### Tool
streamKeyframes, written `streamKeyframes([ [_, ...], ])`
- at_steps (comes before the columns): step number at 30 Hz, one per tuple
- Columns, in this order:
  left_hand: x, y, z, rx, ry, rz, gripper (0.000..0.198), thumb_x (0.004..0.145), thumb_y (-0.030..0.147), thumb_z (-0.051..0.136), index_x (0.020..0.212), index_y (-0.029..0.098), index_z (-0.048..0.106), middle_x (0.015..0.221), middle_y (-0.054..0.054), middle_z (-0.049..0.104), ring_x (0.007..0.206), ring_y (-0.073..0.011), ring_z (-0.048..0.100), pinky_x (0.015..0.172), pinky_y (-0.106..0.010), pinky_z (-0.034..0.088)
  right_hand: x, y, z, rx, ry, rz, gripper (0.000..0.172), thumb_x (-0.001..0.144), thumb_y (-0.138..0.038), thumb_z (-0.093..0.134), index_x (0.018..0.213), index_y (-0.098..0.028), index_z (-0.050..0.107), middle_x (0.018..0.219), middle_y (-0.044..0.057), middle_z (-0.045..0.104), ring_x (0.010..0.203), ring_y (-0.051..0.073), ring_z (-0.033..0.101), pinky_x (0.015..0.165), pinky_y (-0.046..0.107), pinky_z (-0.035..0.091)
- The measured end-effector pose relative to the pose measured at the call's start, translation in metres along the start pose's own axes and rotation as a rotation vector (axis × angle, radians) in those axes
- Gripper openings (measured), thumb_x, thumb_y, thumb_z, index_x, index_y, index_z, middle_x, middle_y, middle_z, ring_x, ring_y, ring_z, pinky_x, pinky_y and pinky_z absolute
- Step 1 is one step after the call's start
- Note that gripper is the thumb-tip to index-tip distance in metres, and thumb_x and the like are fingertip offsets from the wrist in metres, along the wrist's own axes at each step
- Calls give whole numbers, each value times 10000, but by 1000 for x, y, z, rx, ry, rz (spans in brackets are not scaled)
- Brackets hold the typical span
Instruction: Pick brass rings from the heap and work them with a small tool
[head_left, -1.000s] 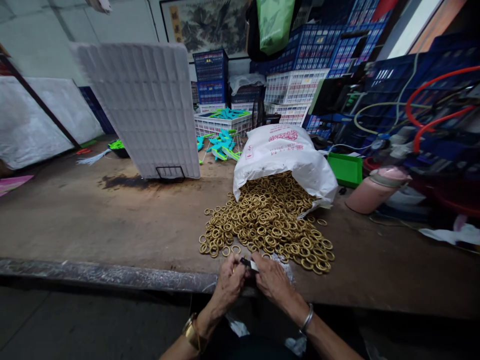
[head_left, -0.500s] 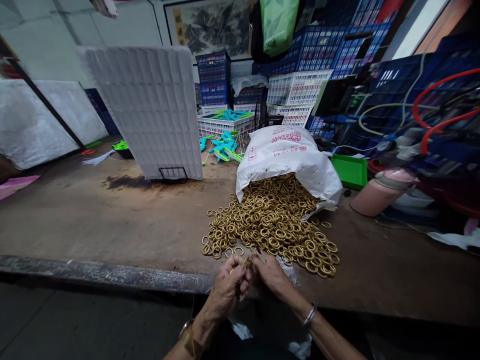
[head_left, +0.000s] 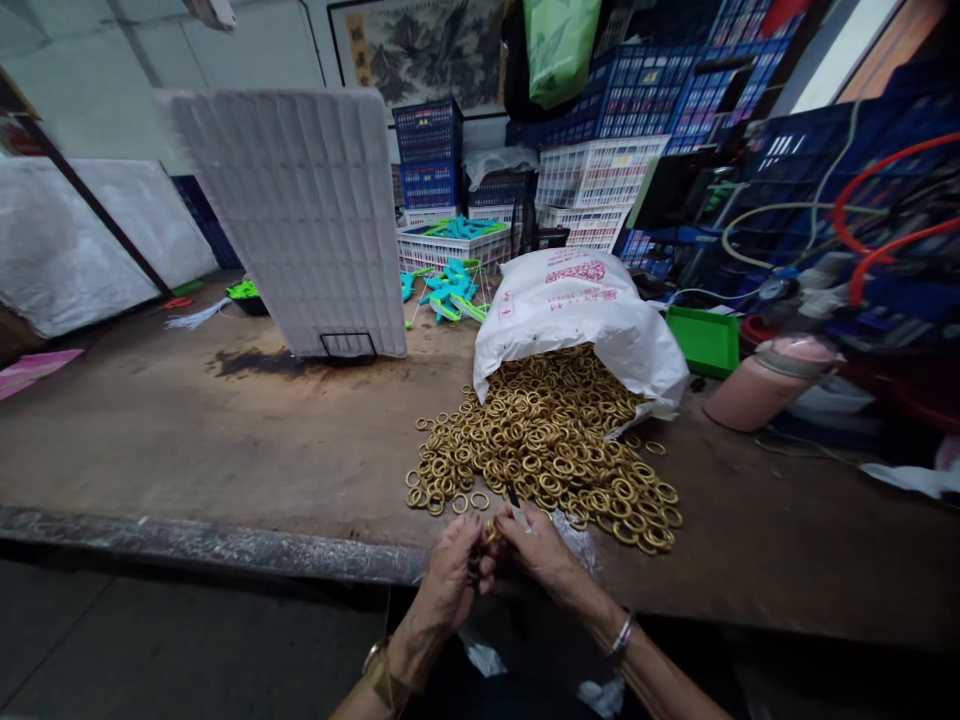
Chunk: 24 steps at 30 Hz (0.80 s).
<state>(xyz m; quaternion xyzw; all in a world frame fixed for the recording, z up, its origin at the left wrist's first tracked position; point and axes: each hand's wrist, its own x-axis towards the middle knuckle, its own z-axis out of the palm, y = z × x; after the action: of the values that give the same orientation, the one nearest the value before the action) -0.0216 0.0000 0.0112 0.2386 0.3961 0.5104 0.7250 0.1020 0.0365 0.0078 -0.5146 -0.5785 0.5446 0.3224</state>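
My left hand [head_left: 453, 565] is closed around brass-coloured rings [head_left: 491, 532], just in front of the table's front edge. Close on its right, my right hand [head_left: 536, 545] is closed too, with a small dark and pale tool, perhaps a blade [head_left: 516, 502], sticking up between its fingers. The fingertips of both hands meet at the rings. Beyond them a large heap of brass-coloured rings [head_left: 555, 450] spills out of a white sack [head_left: 570, 300] lying on its side.
A tall white ribbed panel [head_left: 300, 220] stands on the wooden table [head_left: 150, 440]. Turquoise and green pieces [head_left: 454, 290] lie behind. To the right are a green tray [head_left: 703, 342] and a pink bottle [head_left: 769, 385]. Stacked crates [head_left: 600, 175] fill the back.
My hands have shifted slightly, and the fingers of my left hand have loosened a little. The dark and pale tool in my right hand now stands more upright and shows more clearly.
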Motion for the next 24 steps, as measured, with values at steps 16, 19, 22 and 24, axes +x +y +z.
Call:
streamKeyframes([
  [16, 1, -1, -5, -37, 19, -57, 216, 716, 321, 600, 728, 155, 463, 565, 40, 485, 383, -32, 392, 338, -136, 242, 1, -2, -3, -372, 53, -272, 221, 810, -335, 379, 670, -194, 474, 614, -30, 490, 588, 107, 450, 563, 210, 350],
  [19, 5, 0, -6, -218, 104, -224, 115, 732, 215, 565, 714, 142, 478, 540, 29, 497, 356, -32, 395, 330, -133, 219, -2, -5, -3, -320, 30, -264, 161, 793, -316, 413, 777, -192, 515, 698, -17, 548, 660, 117, 499, 606, 214, 372],
  [22, 8, 0, -5, -322, 154, -324, 89, 777, 156, 474, 696, 119, 484, 506, 30, 473, 323, -16, 358, 323, -125, 196, -4, -6, -3, -299, -9, -243, 171, 766, -309, 458, 860, -192, 540, 753, -10, 579, 690, 121, 521, 629, 218, 381],
  [24, 8, 0, -4, -361, 149, -367, 143, 804, 141, 420, 679, 107, 480, 489, 35, 448, 310, -7, 337, 322, -120, 191, -3, -4, -3, -296, -24, -225, 161, 758, -308, 466, 821, -188, 553, 709, -19, 570, 661, 118, 519, 615, 216, 380],
])
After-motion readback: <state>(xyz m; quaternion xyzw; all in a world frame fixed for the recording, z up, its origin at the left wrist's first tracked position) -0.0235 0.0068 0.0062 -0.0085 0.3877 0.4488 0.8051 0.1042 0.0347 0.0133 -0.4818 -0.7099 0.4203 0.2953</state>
